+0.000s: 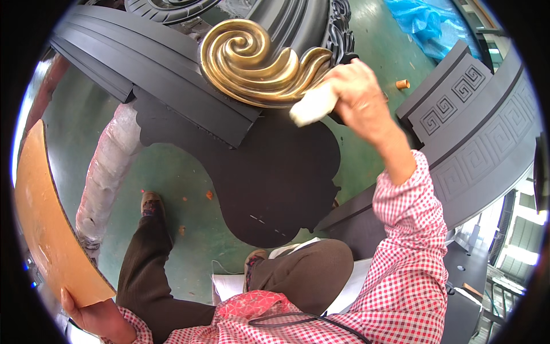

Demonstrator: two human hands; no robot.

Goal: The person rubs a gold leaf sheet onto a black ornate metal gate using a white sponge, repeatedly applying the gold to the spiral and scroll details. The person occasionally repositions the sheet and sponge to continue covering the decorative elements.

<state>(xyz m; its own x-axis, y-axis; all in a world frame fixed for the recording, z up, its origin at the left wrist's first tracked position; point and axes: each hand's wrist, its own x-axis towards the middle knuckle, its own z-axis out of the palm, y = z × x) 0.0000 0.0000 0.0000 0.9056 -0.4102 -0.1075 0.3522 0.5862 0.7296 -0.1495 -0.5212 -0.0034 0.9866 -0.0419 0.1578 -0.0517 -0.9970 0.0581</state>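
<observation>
1. The right hand (358, 97) is raised in front of the person, its fingers (344, 74) curled closed around a white cloth pad (312, 106).
2. The pad sticks out to the left of and below those fingers and presses against the lower right edge of a gold scroll ornament (258, 60).
3. The ornament is a shiny spiral with ribbed, leaf-like lobes sweeping to the right, and the lobe tips lie just beside the fingertips.
4. It sits on a dark grey moulded panel (172, 74), whose stepped ridges run away to the left of the fingers, and whose flat curved skirt (275, 172) hangs below them.
5. The left hand (97, 318) is low at the bottom left edge, fingers wrapped around the lower end of a curved brown board (48, 229), which rises from the grip along the left rim.
6. To the right of the right wrist stands another dark panel with a square key pattern (475, 137).
7. A small orange cork-like piece (403, 84) lies on the green floor (183, 172), just right of the right hand.
8. A post wrapped in clear plastic (109, 172) leans well to the left of the right hand, above the left one.
9. The person wears a red-and-white checked shirt (412, 258) and brown trousers (149, 275); one shoe (152, 203) rests on the floor.
</observation>
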